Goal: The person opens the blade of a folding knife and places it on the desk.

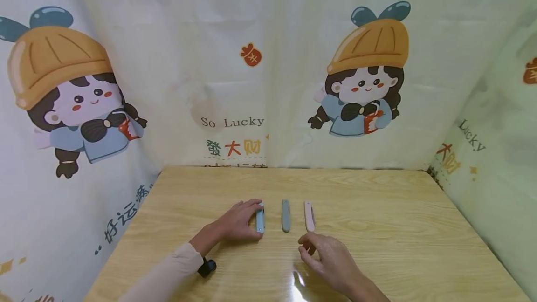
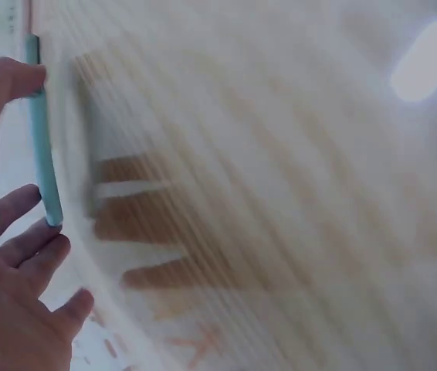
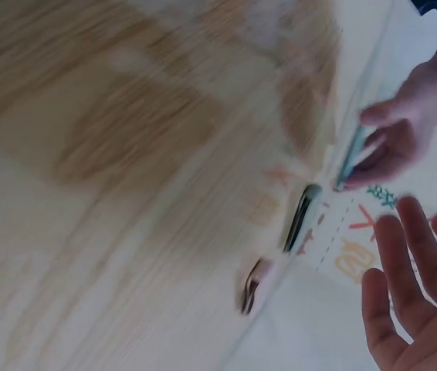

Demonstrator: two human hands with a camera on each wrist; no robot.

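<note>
My left hand (image 1: 240, 222) holds a slim light-blue bar-shaped piece (image 1: 259, 218) by its two ends, thumb at the near end and fingers at the far end. In the left wrist view the blue piece (image 2: 43, 135) shows narrow and edge-on. To its right lies a grey-green piece (image 1: 285, 216) of like shape, then a pink one (image 1: 309, 216) with a narrow part along its side. Their exact kind cannot be told. Just nearer than the pink piece hovers my right hand (image 1: 333, 257), fingers loosely bent, holding nothing.
The wood-grain table (image 1: 377, 213) carries the row of pieces near its middle. A printed curtain (image 1: 293, 83) encloses the back and sides. A black wrist device (image 1: 207, 267) sits under the left wrist. Light glares off the table (image 1: 299, 279) near the front.
</note>
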